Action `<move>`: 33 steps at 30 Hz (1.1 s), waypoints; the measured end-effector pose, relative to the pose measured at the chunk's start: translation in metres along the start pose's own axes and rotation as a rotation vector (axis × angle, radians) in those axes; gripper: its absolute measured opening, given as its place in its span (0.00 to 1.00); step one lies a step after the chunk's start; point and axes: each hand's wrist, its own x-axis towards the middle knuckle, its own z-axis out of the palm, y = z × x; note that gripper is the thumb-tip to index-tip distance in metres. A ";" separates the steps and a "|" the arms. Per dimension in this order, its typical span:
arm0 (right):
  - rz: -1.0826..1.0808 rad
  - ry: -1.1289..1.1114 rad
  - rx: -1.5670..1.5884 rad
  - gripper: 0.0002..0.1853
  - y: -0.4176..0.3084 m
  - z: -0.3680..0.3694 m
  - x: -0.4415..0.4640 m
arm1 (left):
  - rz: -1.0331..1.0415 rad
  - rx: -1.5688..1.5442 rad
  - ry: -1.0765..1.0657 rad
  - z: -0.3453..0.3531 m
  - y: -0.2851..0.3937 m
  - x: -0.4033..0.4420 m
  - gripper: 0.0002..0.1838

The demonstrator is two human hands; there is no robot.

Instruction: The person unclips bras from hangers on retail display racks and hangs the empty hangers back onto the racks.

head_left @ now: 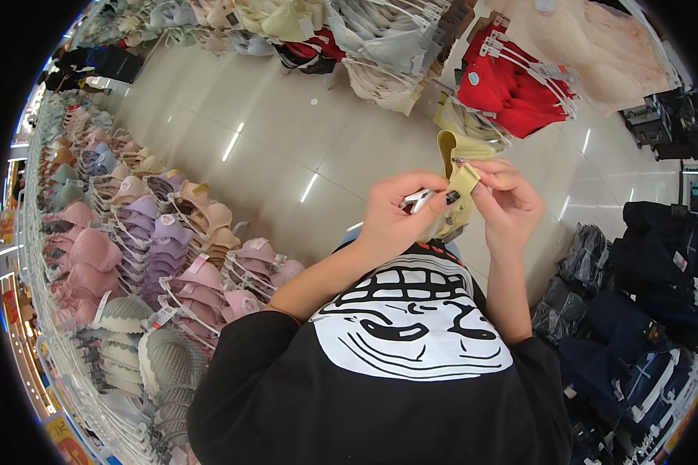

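Observation:
A yellow-green bra (463, 146) hangs between my two hands in front of my chest, with a folded band end at the top. My left hand (402, 208) is closed on its strap end, and a small white hanger piece (419, 201) shows between the fingers. The fingers of my right hand (510, 200) pinch the band from the other side, close to my left fingertips. Part of the garment dangles below the hands, partly hidden by them.
Racks of pink and purple bras (159, 232) line the left side. Red bras (512, 85) and beige ones hang at the upper right. Dark folded clothes (636, 325) are stacked at the right. Tiled floor (287, 124) lies ahead.

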 end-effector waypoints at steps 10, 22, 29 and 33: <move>-0.038 -0.076 -0.046 0.09 0.001 0.001 -0.001 | 0.007 -0.122 0.057 0.002 0.011 0.000 0.05; -0.144 -0.064 -0.228 0.11 -0.002 0.006 -0.001 | -0.012 -0.158 0.096 0.003 0.009 0.001 0.05; -0.400 -0.136 -0.521 0.10 -0.006 0.005 0.005 | -0.061 -0.175 0.132 0.003 0.007 0.000 0.05; -0.419 -0.229 -0.542 0.12 -0.011 0.004 0.007 | -0.068 -0.160 0.155 0.002 0.006 -0.001 0.05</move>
